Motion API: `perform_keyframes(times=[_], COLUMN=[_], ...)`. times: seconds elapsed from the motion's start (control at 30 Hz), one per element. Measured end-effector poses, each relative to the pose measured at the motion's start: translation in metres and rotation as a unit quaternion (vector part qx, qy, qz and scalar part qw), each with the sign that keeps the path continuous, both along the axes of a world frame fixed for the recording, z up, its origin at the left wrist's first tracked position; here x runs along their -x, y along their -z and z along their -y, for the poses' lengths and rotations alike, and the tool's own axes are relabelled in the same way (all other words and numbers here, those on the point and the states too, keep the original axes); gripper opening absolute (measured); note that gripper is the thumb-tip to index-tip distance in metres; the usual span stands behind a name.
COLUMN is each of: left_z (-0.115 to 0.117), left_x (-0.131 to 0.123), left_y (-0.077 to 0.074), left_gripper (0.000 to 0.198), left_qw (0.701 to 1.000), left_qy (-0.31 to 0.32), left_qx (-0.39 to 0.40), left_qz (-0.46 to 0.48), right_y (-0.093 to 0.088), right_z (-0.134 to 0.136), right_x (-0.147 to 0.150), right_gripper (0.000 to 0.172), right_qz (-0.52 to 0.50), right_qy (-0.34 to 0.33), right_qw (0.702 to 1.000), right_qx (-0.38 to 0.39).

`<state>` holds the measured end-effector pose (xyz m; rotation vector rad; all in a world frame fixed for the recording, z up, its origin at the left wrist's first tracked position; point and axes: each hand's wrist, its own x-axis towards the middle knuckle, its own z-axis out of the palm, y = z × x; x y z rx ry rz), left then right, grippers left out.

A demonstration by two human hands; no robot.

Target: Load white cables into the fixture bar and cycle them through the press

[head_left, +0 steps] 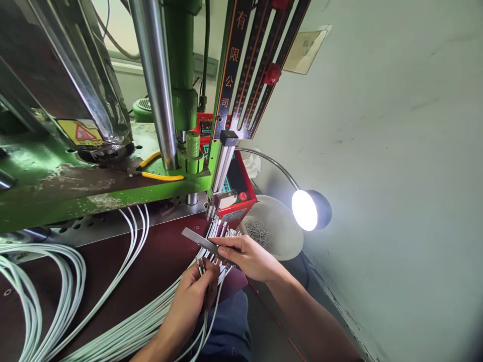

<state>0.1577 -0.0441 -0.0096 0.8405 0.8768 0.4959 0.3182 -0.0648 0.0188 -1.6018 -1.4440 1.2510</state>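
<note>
My right hand is closed around a flat grey metal blade-like tool, whose long flat end points left over the bench. Just below it, my left hand pinches a few white cables with metal ends showing above the fingers. Both hands are close together, the tool lying above the left fingertips. I cannot tell whether it touches the cable ends. Behind the hands stand more cable ends with metal tips, partly hidden by the right hand. A thick bundle of white cables runs left across the dark bench.
A green press with steel columns rises at the left; yellow-handled pliers lie on it. Behind the hands is a red control box. A pale tub holds metal pins. A lit lamp hangs beside the wall.
</note>
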Motion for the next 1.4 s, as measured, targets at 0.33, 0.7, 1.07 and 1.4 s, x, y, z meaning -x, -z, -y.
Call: perform_keyframes(times=[0.33,0.7,1.07,1.4], left_z=[-0.001,-0.008,-0.009,-0.012], left_x=[0.001,0.013,0.011,0.014], left_y=[0.002,0.004,-0.014,-0.002], left_gripper=[0.031,0.028,0.024,0.039], left_qw=[1.0,0.999,0.987,0.997], left_qy=[0.007,-0.048,-0.067,-0.071], left_qx=[-0.009,-0.007,0.081,-0.034], left_qz=[-0.019,-0.022,0.12,0.008], right_y=[-0.007,-0.004,0.0,-0.01], right_z=[-0.002,-0.001,0.001,0.0], right_x=[0.004,-0.008,-0.012,-0.006], right_gripper=[0.04,0.044,0.044,0.042], right_qz=[0.062,0.048,0.022,0.02], right_qy=[-0.024,-0.024,-0.018,-0.021], right_qw=[0.998,0.999,0.999,1.0], right_qx=[-0.014,0.007,0.014,-0.008])
